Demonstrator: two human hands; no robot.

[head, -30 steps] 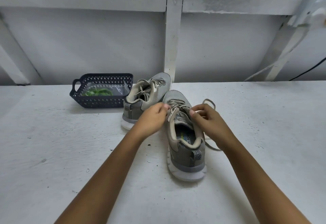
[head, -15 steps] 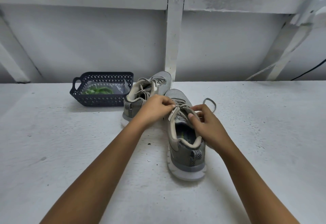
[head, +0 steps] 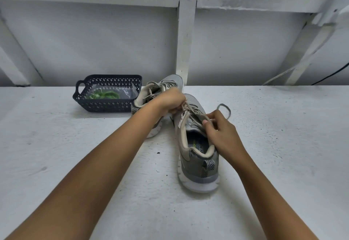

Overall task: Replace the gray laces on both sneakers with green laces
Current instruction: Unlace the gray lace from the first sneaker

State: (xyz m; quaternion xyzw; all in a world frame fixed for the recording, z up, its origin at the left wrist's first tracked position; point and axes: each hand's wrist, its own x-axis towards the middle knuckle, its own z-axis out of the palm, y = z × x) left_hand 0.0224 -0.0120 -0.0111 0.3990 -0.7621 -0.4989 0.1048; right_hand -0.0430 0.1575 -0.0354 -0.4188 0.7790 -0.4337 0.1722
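Note:
Two gray sneakers stand on the white table. The near sneaker (head: 198, 156) points away from me, heel toward me; the far sneaker (head: 171, 82) stands behind it to the left, partly hidden by my left hand. My left hand (head: 171, 100) pinches the gray lace (head: 190, 108) at the near sneaker's upper eyelets. My right hand (head: 221, 134) grips the right side of that sneaker's collar, thumb pinching a lace strand there. A loose loop of lace (head: 227, 110) lies on the table beyond my right hand. The green laces (head: 103, 95) lie in a clear bag inside the basket.
A dark blue perforated basket (head: 108, 105) sits at the back left, next to the far sneaker. A white wall with beams rises behind the table's far edge. A black cable (head: 332, 74) runs down the wall at the far right.
My left hand has risen and pulled the gray lace up and to the left. My right hand has slid a little nearer along the sneaker's collar. The camera has tilted slightly.

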